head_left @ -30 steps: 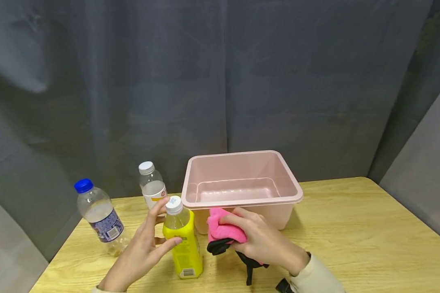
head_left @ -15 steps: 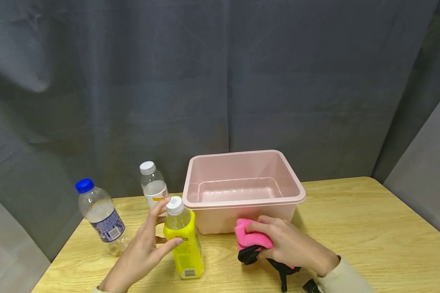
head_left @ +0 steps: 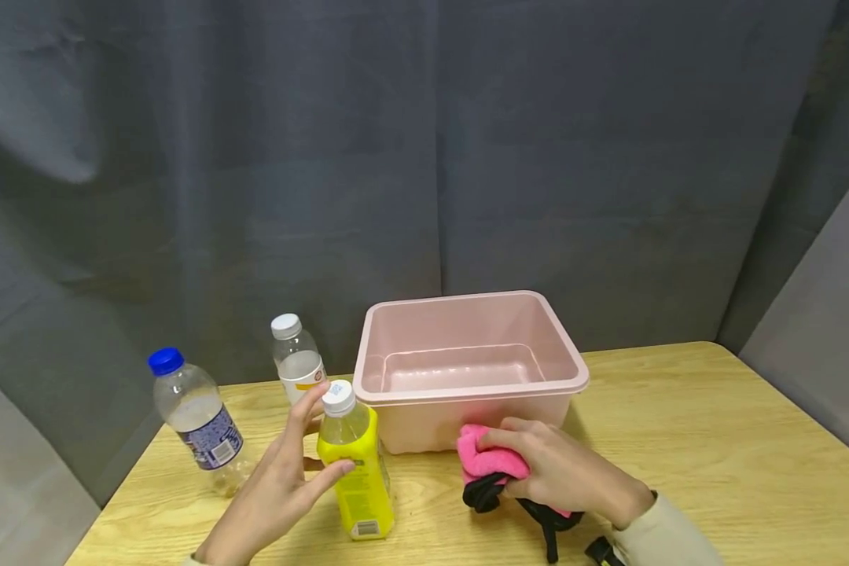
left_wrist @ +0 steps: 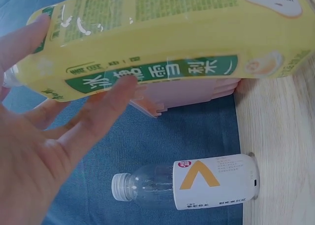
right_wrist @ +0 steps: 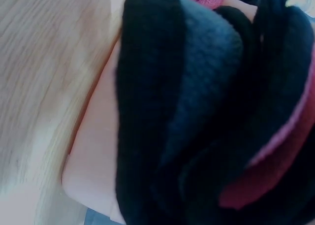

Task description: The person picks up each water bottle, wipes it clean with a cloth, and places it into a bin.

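An upright drink bottle (head_left: 357, 483) with a yellow label and white cap stands on the table. My left hand (head_left: 272, 479) holds it around its upper part, thumb on the near side. In the left wrist view, the fingers (left_wrist: 106, 107) touch the yellow label. My right hand (head_left: 555, 468) grips a bunched pink and black cloth (head_left: 491, 456) low before the pink bin (head_left: 467, 393), with black ends trailing onto the table. Dark folds of the cloth (right_wrist: 211, 87) fill most of the right wrist view and hide the right fingers.
A clear bottle with a blue cap (head_left: 205, 428) stands at the left, slightly tilted in view. Behind the left hand is another bottle with a white cap and white label (left_wrist: 216, 180). Wooden table (head_left: 714, 456) extends to the right; a grey curtain (head_left: 573, 157) hangs behind.
My right hand has moved right with the cloth, away from the yellow bottle, then stayed almost still over the last half second. The left hand and the bottle have hardly moved.
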Action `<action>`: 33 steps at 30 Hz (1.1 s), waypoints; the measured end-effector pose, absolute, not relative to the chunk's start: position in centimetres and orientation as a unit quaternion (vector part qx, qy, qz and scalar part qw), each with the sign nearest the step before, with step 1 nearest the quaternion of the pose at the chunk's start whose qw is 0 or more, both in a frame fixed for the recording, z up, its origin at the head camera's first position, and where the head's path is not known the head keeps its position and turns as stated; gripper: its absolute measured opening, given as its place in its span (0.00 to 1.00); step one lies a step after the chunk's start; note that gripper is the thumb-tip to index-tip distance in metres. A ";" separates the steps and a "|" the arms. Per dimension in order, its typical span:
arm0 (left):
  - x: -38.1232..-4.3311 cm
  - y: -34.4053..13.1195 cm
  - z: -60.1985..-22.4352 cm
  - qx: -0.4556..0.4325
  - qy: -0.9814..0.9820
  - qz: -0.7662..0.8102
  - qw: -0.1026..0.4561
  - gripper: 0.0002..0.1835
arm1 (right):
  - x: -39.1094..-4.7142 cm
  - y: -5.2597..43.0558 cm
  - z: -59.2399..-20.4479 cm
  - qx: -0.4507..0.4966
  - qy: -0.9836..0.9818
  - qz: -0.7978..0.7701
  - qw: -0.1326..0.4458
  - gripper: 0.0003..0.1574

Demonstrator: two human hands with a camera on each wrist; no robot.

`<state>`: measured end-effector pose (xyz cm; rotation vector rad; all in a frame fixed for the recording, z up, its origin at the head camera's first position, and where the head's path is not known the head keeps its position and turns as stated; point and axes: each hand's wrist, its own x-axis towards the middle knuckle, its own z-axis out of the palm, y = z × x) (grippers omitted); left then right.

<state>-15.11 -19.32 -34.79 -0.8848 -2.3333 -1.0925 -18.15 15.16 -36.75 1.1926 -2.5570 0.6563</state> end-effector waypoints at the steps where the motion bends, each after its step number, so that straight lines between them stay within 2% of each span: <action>1: -15.1 -19.3 -34.8 -0.320 -0.838 -0.390 0.209 0.52 | -18.1 15.2 -36.8 0.408 -0.877 0.225 0.121 0.35; 12: -14.8 -20.4 -34.5 -0.321 -0.846 -0.363 0.220 0.54 | -18.4 15.0 -37.1 0.412 -0.878 0.214 0.116 0.31; 18: -15.1 -20.8 -34.4 -0.336 -0.823 -0.391 0.240 0.56 | -18.4 15.1 -37.0 0.405 -0.884 0.208 0.104 0.33; 25: -15.1 -21.4 -34.5 -0.310 -0.812 -0.445 0.214 0.51 | -18.4 15.4 -37.1 0.405 -0.883 0.211 0.105 0.33; 33: -15.1 -22.5 -34.7 -0.281 -0.826 -0.432 0.229 0.50 | -18.7 15.8 -37.3 0.410 -0.879 0.217 0.109 0.31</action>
